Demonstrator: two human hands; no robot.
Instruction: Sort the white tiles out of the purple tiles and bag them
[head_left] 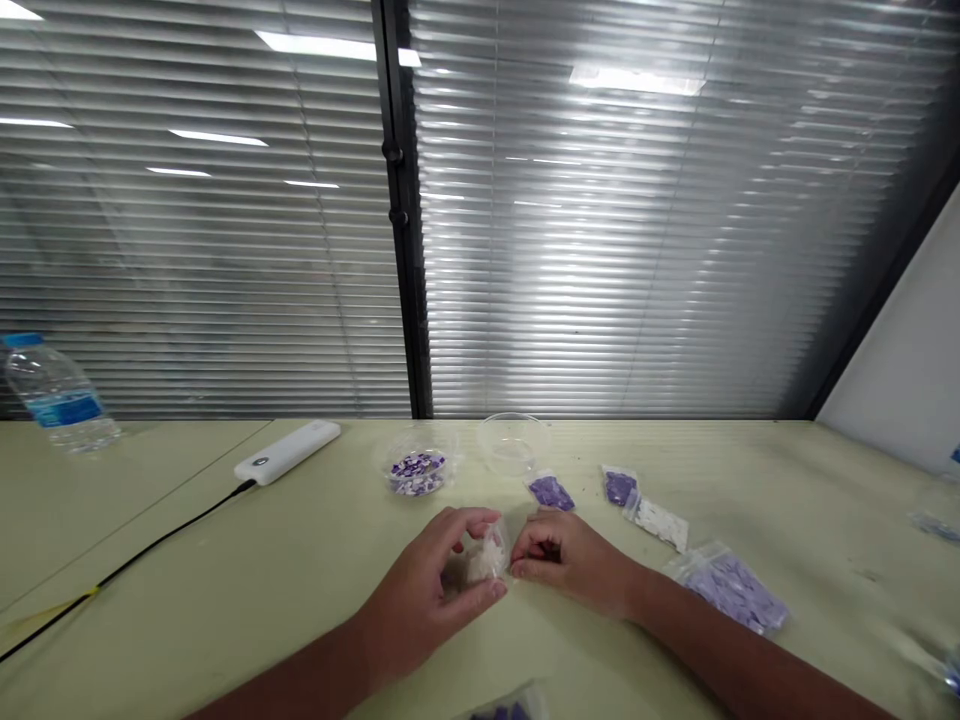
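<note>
My left hand (427,585) is curled around a small clear plastic bag (490,558) of white pieces, with its thumb below and fingers above. Just to the right, my right hand (574,560) is closed in a pinch at the bag's right edge; the exact spot between its fingertips is hidden. Behind the hands stands a clear round tub (417,474) with purple and white pieces in it. A second clear round tub (514,445) is to its right. One small bag of purple pieces (551,492) lies just beyond my right hand.
To the right lie another purple bag (620,487), a white-filled bag (657,521) and a larger lilac bag (735,590). A partly visible bag (502,710) is at the bottom edge. On the left are a white power bank (288,452), its black cable (172,528) and a water bottle (61,398).
</note>
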